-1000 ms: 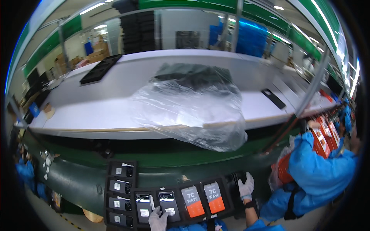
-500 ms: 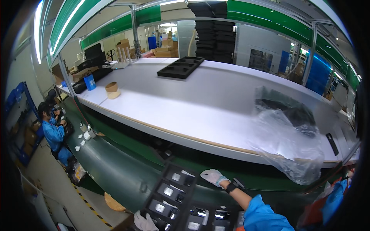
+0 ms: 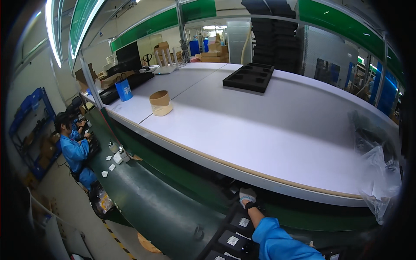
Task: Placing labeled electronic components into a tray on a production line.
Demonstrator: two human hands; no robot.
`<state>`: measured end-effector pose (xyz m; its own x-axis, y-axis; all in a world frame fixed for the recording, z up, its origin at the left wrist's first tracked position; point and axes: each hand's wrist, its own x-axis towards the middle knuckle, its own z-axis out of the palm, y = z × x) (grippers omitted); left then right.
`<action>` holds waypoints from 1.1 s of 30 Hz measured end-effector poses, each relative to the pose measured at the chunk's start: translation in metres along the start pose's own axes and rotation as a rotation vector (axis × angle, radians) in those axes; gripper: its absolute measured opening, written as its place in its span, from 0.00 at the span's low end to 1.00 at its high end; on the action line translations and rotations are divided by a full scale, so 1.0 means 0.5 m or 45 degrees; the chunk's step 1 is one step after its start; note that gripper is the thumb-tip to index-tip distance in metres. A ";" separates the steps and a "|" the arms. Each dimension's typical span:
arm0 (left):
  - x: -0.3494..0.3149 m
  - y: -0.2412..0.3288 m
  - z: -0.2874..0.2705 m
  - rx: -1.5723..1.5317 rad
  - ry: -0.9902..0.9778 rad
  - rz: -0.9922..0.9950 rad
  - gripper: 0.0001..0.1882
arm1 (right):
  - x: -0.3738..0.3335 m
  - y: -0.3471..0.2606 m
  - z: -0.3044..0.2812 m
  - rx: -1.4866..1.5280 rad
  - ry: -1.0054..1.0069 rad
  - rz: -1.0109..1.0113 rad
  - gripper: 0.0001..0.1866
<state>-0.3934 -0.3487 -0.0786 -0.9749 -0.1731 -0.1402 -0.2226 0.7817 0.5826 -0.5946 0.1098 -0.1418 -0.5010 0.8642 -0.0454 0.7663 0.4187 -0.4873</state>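
My right hand, in a white glove with a dark band at the wrist, reaches under the front edge of the white table. Dark objects lie just beside its fingers; the shade there hides what they are and whether I touch them. The fingers are too small and dim to read. Below my forearm lies a black compartment tray, holding flat black pieces with white labels. My left hand is out of view.
The long white table carries a black tray, a brown tape roll, a blue bag and clear plastic film. Bottles stand on the green bench. A co-worker sits at left.
The view has swung to the right. My right hand has moved forward, from beside the tray to the dark objects under the table edge. My left hand has left the picture.
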 end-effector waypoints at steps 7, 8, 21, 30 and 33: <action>0.021 0.066 -0.085 0.061 -0.155 -0.090 0.18 | 0.029 0.057 0.014 0.363 0.379 -0.380 0.20; 0.013 0.060 -0.087 0.058 -0.162 -0.080 0.18 | 0.056 0.091 0.018 0.359 0.390 -0.374 0.20; -0.024 0.022 -0.016 0.078 0.066 -0.026 0.19 | -0.375 -0.056 -0.336 1.837 0.131 0.637 0.07; 0.115 0.088 0.004 -0.053 -0.219 0.486 0.28 | -0.804 -0.029 -0.448 1.840 -0.547 1.121 0.13; 0.145 0.233 -0.030 -1.551 -1.380 -0.439 0.30 | -0.831 -0.040 -0.442 1.980 -0.583 1.247 0.14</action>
<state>-0.4902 -0.2789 -0.0089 -0.5405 0.6486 -0.5359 -0.7953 -0.1859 0.5770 -0.3129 -0.1962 0.0797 -0.4277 0.3692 -0.8251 -0.0547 -0.9217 -0.3841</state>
